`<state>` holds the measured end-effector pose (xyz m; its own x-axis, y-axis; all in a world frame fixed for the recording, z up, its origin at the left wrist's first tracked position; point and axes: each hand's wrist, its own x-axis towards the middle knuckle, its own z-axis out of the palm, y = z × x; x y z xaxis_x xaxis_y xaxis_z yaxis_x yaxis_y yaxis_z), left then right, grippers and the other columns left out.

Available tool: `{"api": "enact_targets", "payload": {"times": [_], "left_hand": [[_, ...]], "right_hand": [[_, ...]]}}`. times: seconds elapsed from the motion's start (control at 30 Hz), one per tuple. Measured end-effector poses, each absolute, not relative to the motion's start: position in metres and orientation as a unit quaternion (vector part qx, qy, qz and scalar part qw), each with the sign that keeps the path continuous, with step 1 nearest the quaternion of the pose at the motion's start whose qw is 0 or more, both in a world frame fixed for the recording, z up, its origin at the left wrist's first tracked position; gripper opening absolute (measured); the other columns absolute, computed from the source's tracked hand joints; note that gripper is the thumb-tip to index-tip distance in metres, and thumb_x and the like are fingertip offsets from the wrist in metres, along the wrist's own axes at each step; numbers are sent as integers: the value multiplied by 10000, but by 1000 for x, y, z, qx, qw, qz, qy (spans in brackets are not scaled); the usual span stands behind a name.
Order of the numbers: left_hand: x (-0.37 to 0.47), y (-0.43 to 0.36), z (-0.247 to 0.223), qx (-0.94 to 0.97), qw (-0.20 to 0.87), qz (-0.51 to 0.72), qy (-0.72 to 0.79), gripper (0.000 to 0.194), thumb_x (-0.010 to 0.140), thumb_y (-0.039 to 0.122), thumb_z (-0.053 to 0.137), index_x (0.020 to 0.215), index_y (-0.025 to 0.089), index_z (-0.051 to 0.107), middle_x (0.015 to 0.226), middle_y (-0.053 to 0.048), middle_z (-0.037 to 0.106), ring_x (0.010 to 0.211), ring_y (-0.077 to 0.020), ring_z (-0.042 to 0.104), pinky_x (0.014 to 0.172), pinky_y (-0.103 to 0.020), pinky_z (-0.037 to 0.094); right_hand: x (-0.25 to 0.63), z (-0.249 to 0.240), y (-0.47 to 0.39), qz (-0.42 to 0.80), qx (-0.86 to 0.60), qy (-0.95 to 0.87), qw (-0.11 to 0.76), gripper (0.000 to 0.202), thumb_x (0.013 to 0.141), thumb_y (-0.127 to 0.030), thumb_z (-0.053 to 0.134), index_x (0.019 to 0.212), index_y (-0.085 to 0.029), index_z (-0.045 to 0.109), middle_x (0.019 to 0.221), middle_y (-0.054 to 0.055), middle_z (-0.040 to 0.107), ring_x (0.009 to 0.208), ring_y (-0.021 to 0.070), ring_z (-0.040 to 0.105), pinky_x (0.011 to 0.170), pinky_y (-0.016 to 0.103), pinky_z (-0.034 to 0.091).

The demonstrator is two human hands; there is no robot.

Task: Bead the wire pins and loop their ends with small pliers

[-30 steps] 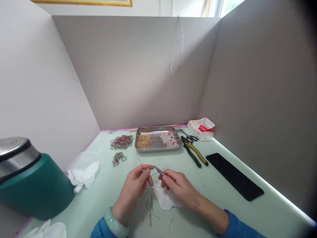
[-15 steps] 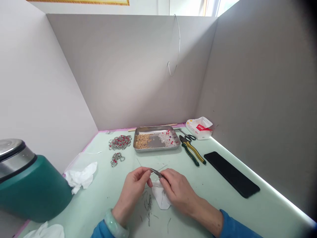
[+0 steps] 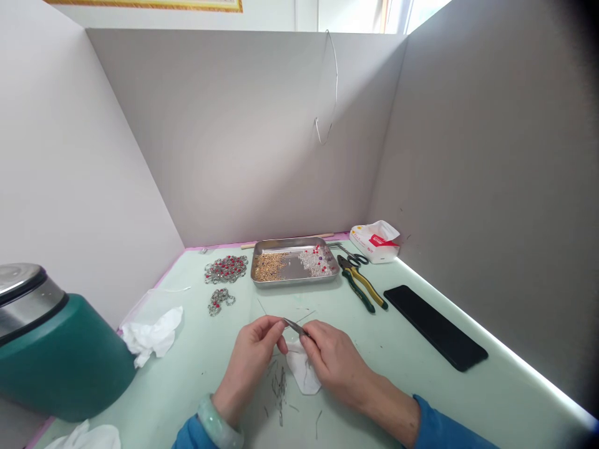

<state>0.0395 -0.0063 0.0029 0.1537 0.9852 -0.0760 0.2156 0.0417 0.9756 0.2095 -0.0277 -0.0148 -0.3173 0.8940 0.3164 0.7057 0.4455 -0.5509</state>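
Note:
Slim metal tweezers (image 3: 296,327) are gripped in my right hand (image 3: 339,362), their tip reaching the fingertips of my left hand (image 3: 255,352). The left thumb and index finger pinch together; whatever lies between them is too small to make out. Thin wires stick out on the table just beyond the fingers. Beneath the hands lie a white folded cloth or tissue (image 3: 304,373) and a loose pile of short wire pieces (image 3: 280,390). A metal tray (image 3: 294,284) farther back holds gold beads (image 3: 270,266) and clear, white and red beads (image 3: 316,260).
Two piles of silver rings with red beads (image 3: 226,269) lie left of the tray. Green-and-yellow pliers (image 3: 362,288), scissors (image 3: 354,257), a tissue pack (image 3: 375,242) and a black phone-like slab (image 3: 435,327) lie right. A big green flask (image 3: 65,362) and crumpled tissue (image 3: 153,335) stand left.

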Motion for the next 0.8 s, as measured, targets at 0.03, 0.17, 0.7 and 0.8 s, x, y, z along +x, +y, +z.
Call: {"api": "enact_targets", "payload": {"times": [0.03, 0.17, 0.7, 0.8], "left_hand": [[39, -6, 2, 574, 499, 386, 522, 313, 782, 446, 524, 809, 147, 614, 554, 7, 562, 418, -62, 283, 385, -185, 195], [39, -5, 0, 571, 507, 383, 520, 304, 790, 440, 520, 825, 150, 605, 555, 14, 556, 415, -55, 266, 384, -181, 187], [39, -5, -1, 560, 520, 381, 520, 315, 781, 439, 537, 842, 141, 618, 553, 17, 546, 411, -50, 266, 379, -179, 180], [39, -5, -1, 558, 524, 385, 516, 310, 780, 436, 539, 830, 141, 619, 553, 16, 548, 409, -49, 270, 373, -178, 176]], "right_hand": [[209, -15, -28, 161, -502, -795, 299, 182, 913, -216, 328, 743, -196, 392, 716, -4, 496, 645, 136, 449, 589, 249, 305], [208, -14, -28, 177, -503, -788, 307, 200, 911, -228, 331, 715, -198, 355, 678, -20, 459, 606, 123, 418, 565, 241, 283], [207, -12, -29, 220, -508, -771, 316, 214, 903, -226, 338, 691, -194, 347, 651, -31, 434, 587, 108, 393, 546, 228, 259], [207, -12, -29, 213, -510, -773, 311, 213, 899, -222, 341, 688, -193, 350, 646, -31, 435, 580, 107, 392, 543, 230, 257]]}}
